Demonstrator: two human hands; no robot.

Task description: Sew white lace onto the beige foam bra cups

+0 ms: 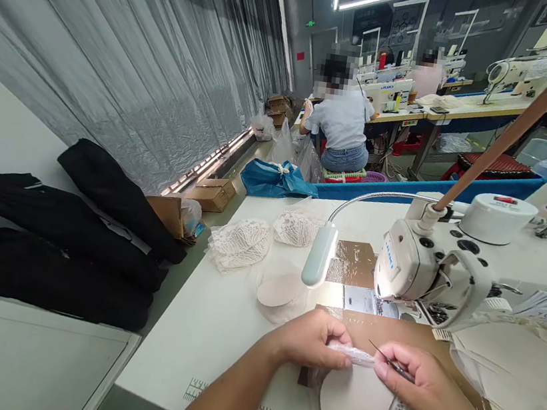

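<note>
Pinched between the thumb and fingers of my left hand [313, 341] is the folded edge of a white lace piece [354, 354]. My right hand [412, 374] grips the other end of that edge, and a thin pointed metal tool [391, 362], perhaps thread snips or tweezers, lies in the same hand. Below both hands hangs a rounded beige pad [355, 407], with more lace spreading under it to the right. Just beyond my hands stands a white sewing machine [411, 263]; its needle area is partly hidden by its own parts.
On the white table [174, 346] lie lace pieces [241, 241] and another beige pad [277, 289]. A lamp [320, 255] hangs left of the machine head. More pads [515, 358] lie at right. Dark garments [57, 237] are at left. A person [342, 120] sits at a machine ahead.
</note>
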